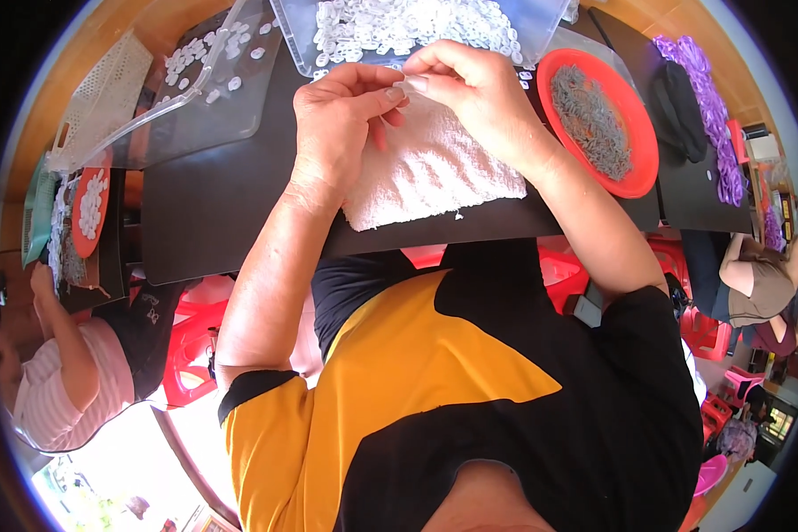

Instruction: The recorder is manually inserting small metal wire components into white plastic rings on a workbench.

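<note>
My left hand (346, 111) and my right hand (472, 82) meet above a white towel (434, 168) on the dark table. Both hands are pinched, fingertip to fingertip. Whatever sits between the fingers is too small and too covered to name. Just beyond them stands a clear plastic bin (294, 35) heaped with small white plastic pieces (399, 25). To the right of my right hand lies a red plastic tray (634, 182), round-edged, holding a pile of small grey pieces (591, 120).
A clear lid-like tray (230, 124) with scattered white pieces lies left, beside a white perforated basket (106, 84). Far right are a black pouch (678, 111) and a purple bundle (727, 168). Other people sit at left (80, 372) and right (762, 275).
</note>
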Tool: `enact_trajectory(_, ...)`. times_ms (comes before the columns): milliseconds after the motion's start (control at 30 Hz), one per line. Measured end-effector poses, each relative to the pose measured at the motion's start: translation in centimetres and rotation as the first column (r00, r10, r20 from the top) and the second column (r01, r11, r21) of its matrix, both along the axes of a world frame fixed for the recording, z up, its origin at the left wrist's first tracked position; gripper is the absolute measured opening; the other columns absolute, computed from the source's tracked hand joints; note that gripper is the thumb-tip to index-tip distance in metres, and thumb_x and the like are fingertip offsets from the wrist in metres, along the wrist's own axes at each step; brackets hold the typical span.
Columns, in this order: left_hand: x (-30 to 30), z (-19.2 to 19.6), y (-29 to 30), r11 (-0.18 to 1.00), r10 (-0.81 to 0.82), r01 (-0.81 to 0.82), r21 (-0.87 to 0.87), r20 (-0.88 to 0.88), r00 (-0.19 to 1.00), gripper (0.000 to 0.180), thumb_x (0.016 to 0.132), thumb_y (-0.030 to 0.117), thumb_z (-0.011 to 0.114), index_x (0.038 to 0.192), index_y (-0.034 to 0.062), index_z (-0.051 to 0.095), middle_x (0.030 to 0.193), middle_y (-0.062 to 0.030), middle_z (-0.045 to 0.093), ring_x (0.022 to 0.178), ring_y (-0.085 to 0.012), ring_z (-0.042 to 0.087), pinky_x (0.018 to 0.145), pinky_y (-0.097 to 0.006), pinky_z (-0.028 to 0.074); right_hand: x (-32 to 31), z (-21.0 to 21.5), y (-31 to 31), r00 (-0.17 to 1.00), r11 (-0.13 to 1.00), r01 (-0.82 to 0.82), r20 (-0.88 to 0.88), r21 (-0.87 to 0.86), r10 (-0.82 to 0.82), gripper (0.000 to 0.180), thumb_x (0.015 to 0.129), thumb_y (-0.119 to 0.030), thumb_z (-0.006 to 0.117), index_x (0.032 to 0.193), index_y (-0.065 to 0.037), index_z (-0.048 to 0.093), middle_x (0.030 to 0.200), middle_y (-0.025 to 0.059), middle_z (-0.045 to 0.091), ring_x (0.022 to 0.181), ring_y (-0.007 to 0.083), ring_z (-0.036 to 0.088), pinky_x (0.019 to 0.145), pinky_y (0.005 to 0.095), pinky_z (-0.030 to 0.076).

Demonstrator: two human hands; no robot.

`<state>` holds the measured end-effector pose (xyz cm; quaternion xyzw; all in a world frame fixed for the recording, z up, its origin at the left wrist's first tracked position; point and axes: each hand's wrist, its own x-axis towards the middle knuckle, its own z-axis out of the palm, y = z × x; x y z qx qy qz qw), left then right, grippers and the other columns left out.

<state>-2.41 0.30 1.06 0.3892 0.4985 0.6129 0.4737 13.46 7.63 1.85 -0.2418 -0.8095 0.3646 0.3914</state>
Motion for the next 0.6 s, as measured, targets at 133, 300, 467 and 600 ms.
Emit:
enact_trajectory(133, -0.3, 0.1, 0.0, 0.996, 0.039, -0.043, 0.076, 0.052, 0.998, 0.013, 0.082, -0.005, 0.066, 0.094, -0.006, 0.065, 0.077, -0.0097, 0.067, 0.062, -0.0128, 0.062, 0.048, -0.022, 0.043, -1.0, 0.9, 0.5, 0.998, 0.996, -0.059, -0.022, -0.067, 0.058, 0.008, 0.085, -0.006, 0.063, 0.085, 0.001, 0.063, 0.072, 0.0078, 0.065, 0.07, 0.015, 0.062, 0.066, 0.0294, 0.049)
enact_trajectory(300, -1.1, 0.4, 0.1, 0.985, 0.058, -0.082, 0.151, 0.154, 0.986, 0.014, 0.083, -0.005, 0.065, 0.096, -0.0078, 0.063, 0.081, -0.0129, 0.067, 0.063, -0.0155, 0.063, 0.049, -0.023, 0.044, -2.4, 1.9, 0.5, 0.997, 0.994, -0.059, 0.053, -0.094, 0.064, 0.004, 0.088, -0.001, 0.061, 0.092, 0.001, 0.062, 0.087, 0.0035, 0.065, 0.086, 0.0097, 0.063, 0.078, 0.0234, 0.049)
enact_trajectory(467, -1.6, 0.1, 0.4, 0.992, 0.032, -0.054, 0.114, 0.186, 0.982, 0.012, 0.085, -0.005, 0.063, 0.096, -0.0087, 0.062, 0.08, -0.0134, 0.066, 0.063, -0.0157, 0.062, 0.049, -0.024, 0.045, -2.9, 1.3, 0.2, 0.993, 0.988, -0.091, -0.08, -0.123, 0.082, 0.005, 0.083, -0.004, 0.062, 0.085, 0.0, 0.064, 0.078, 0.0095, 0.068, 0.072, 0.0178, 0.067, 0.068, 0.0296, 0.051)
enact_trajectory(600, -2.1, 0.0, 0.4, 0.99, 0.094, -0.107, 0.09, 0.134, 0.986, 0.012, 0.086, -0.002, 0.062, 0.096, -0.008, 0.062, 0.081, -0.0137, 0.065, 0.064, -0.0157, 0.061, 0.051, -0.025, 0.045, -1.5, 0.5, 0.9, 0.976, 0.99, -0.006, 0.216, 0.14, -0.024, 0.005, 0.084, -0.001, 0.062, 0.089, -0.003, 0.064, 0.087, 0.0043, 0.065, 0.085, 0.0134, 0.065, 0.075, 0.0276, 0.05)
